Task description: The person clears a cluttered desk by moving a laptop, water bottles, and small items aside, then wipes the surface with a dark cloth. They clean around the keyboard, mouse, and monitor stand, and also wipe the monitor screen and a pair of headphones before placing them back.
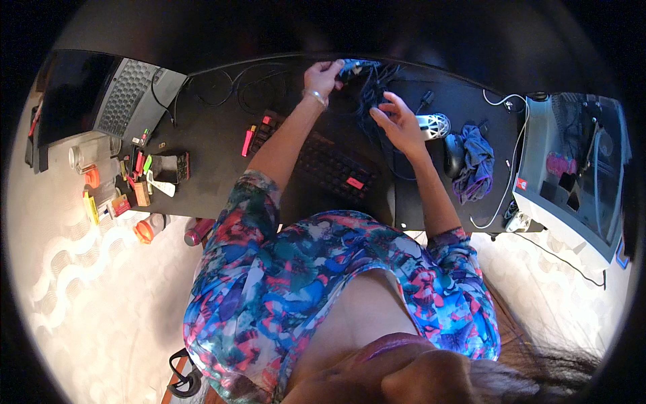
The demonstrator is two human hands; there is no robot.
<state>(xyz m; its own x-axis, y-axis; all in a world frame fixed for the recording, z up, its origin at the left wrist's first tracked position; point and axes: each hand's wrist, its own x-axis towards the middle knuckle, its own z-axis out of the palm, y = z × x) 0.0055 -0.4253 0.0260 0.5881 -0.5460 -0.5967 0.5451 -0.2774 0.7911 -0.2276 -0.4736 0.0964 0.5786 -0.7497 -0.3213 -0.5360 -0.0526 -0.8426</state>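
Note:
My left hand (pixel 323 80) is raised at the far side of the black desk, its fingers closed at the edge of a light-blue item (pixel 357 65) that I cannot make out clearly. Beside that item hangs a bundle of dark cables (pixel 372 93). My right hand (pixel 398 121) is by the cables with thumb and fingers apart, and nothing shows between them. Just right of it lies a white lattice-shelled mouse (pixel 434 126). Under and between my forearms is a black keyboard (pixel 333 164) with a few pink keys.
A black mouse (pixel 453 155) and a crumpled blue-grey cloth (pixel 475 161) lie at the right, near a white cable (pixel 512 146) and a computer case (pixel 570 177). At the left are a laptop (pixel 126 96) and an organizer box (pixel 171 167) among small items. A dark monitor edge (pixel 303 56) spans the far side.

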